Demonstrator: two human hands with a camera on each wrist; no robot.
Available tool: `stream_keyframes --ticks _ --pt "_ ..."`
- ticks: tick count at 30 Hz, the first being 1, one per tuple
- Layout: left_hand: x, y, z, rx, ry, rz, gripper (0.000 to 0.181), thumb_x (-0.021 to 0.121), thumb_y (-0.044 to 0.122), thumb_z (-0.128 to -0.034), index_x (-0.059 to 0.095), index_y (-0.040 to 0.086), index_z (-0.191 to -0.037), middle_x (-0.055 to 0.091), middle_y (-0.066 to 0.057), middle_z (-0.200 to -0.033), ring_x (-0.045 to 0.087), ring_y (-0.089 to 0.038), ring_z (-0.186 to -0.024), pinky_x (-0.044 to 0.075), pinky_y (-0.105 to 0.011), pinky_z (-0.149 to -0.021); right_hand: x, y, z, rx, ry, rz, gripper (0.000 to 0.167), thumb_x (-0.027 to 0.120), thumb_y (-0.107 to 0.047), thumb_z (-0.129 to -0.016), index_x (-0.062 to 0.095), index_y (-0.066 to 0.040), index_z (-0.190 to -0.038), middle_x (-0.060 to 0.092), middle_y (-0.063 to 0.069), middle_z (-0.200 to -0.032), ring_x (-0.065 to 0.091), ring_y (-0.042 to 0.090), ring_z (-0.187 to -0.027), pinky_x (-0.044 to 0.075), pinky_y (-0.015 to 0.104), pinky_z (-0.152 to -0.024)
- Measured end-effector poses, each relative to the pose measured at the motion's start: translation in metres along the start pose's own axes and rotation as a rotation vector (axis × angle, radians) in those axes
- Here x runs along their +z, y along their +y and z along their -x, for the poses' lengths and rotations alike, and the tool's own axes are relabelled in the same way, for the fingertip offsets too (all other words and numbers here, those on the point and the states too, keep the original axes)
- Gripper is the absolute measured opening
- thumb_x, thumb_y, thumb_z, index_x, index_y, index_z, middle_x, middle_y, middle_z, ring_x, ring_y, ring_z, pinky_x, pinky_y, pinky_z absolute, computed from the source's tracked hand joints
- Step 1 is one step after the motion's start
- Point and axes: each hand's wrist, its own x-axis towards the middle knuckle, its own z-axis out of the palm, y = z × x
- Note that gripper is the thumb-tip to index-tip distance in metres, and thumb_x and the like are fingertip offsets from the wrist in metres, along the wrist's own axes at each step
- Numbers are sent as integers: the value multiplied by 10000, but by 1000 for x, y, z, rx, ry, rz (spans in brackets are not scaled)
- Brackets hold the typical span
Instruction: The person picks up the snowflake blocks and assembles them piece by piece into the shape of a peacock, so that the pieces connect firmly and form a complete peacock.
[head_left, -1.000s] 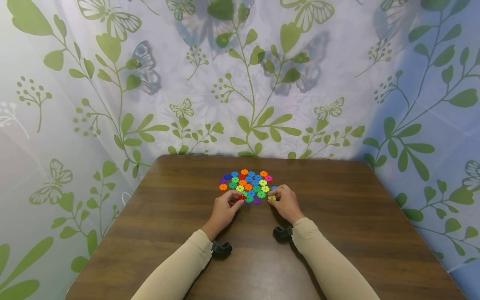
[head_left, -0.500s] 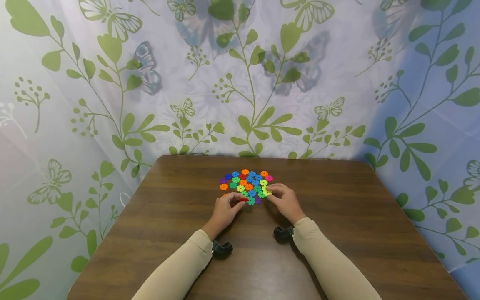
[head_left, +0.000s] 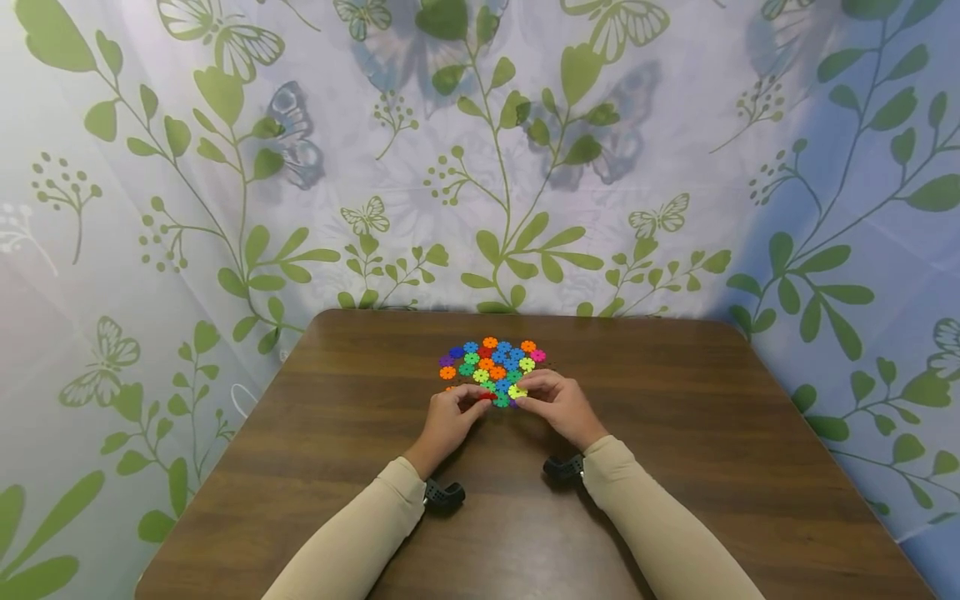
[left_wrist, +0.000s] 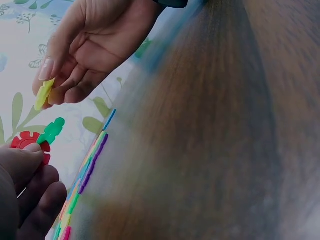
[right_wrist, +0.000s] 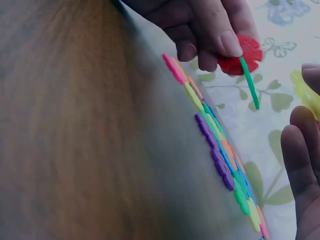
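Over the near edge of a cluster of flower-shaped interlocking discs [head_left: 498, 372], my left hand [head_left: 450, 415] pinches a red disc [left_wrist: 22, 140] between thumb and fingers. A green disc [left_wrist: 52, 131] is slotted into the red one's edge, standing crosswise to it, as the right wrist view also shows. My right hand [head_left: 566, 408] pinches a yellow disc [left_wrist: 44, 96] by its edge. In the left wrist view the yellow disc is close to the green one, with a small gap between them. Both hands are raised above the table, and fingers partly cover the held discs.
Loose discs in blue, orange, green, purple, pink and yellow lie flat on the brown wooden table [head_left: 337, 433] beyond the hands. A butterfly-and-leaf patterned curtain [head_left: 480, 167] hangs behind the table. Black wrist bands [head_left: 446, 497] sit at both cuffs.
My right hand has moved left with the yellow disc, closer to my left hand. The left hand stays nearly in place, holding the red disc.
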Motion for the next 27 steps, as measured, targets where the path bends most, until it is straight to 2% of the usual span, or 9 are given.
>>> stream_keyframes --ticks 3,5,8,12,20,27 --pt "0 -1 0 31 -2 -13 166 833 107 -932 816 108 -1097 777 62 -1000 705 -92 -878 598 -299 -815 7 -13 1 -22 -30 33 238 794 67 -912 752 81 -1146 681 229 -1182 693 349 -1032 584 436 -923" --pt "1 -1 0 53 -9 -25 161 838 115 -927 823 114 -1087 781 69 -999 716 -84 -893 599 -296 -820 11 -23 2 -31 -46 50 232 779 94 -911 736 119 -1138 679 266 -1177 689 383 -1033 576 510 -924" --pt "1 -2 0 79 -23 -45 155 842 144 -925 830 115 -1077 785 71 -1009 725 -75 -927 594 -291 -843 14 -24 3 -50 -60 84 224 782 87 -912 740 120 -1129 687 267 -1168 683 424 -1035 547 621 -914" --pt "2 -3 0 84 -32 -45 150 842 150 -923 836 118 -1070 784 76 -1017 720 -57 -929 590 -275 -843 14 -24 4 -56 -72 88 231 783 97 -905 737 130 -1128 686 280 -1171 681 445 -1043 528 659 -913" --pt "2 -3 1 140 -27 -41 144 846 125 -915 841 109 -1058 786 56 -1011 723 -63 -910 598 -273 -812 11 -24 3 -48 -129 82 223 761 116 -914 731 132 -1134 688 292 -1180 693 438 -1034 577 516 -914" --pt "-1 -4 1 244 -37 -61 183 857 23 -879 840 68 -1056 790 9 -1004 737 -90 -900 600 -260 -789 9 -1 1 -37 -147 99 252 770 76 -925 739 109 -1173 718 240 -1186 704 405 -1045 600 404 -884"
